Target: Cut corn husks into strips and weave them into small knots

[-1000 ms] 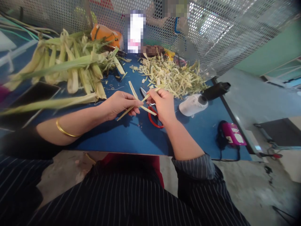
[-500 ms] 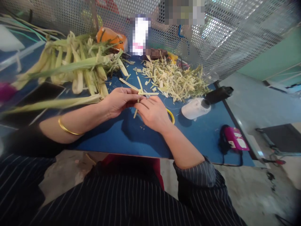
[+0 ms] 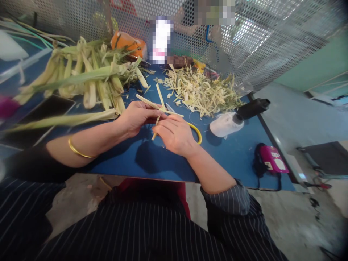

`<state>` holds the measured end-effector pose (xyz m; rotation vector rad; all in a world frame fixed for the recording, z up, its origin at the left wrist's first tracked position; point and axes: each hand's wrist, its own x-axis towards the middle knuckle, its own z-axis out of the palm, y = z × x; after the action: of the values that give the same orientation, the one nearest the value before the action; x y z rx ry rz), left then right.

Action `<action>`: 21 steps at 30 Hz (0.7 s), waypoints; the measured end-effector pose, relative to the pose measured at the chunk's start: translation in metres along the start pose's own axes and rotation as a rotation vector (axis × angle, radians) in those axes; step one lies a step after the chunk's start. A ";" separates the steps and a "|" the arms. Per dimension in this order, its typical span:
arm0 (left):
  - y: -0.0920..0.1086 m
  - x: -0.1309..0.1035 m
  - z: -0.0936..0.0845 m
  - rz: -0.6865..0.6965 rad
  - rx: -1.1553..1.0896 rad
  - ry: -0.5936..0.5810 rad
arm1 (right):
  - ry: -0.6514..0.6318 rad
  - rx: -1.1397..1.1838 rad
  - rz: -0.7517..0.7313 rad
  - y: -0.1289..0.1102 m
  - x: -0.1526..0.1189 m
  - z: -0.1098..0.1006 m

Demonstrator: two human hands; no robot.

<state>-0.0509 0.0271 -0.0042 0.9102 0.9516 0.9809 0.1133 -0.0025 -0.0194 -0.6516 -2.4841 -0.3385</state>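
Observation:
Pale leaf strips (image 3: 160, 95) cross each other in a star-like shape between my two hands, with loose ends sticking out several ways. My left hand (image 3: 140, 117) pinches the strips from the left, close to where they cross. My right hand (image 3: 175, 132) is closed at the crossing's lower right, fingers curled on the strips; its fingertips are partly hidden. Scissors with a yellow handle (image 3: 199, 134) lie on the blue table just behind my right hand, and their blade tip shows above it.
Left on the table (image 3: 116, 163) lies a pile of green leaf stalks (image 3: 89, 78). A heap of pale shreds (image 3: 203, 90) is at the back. A white thread cone (image 3: 225, 125), a black cone (image 3: 254, 108) and a magenta device (image 3: 273, 159) stand right. Mesh (image 3: 261, 43) rises behind.
The strips have turned and tilted a little, their right end now pointing down. My right hand has shifted slightly down, exposing more of the scissors. My left hand stays nearly in place.

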 end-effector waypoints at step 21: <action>-0.001 0.000 0.000 0.146 0.402 -0.035 | 0.030 0.144 0.496 -0.004 0.002 -0.002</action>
<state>-0.0510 0.0269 -0.0056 1.3444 1.0844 0.9074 0.1103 -0.0052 -0.0171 -1.1513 -2.1961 0.0193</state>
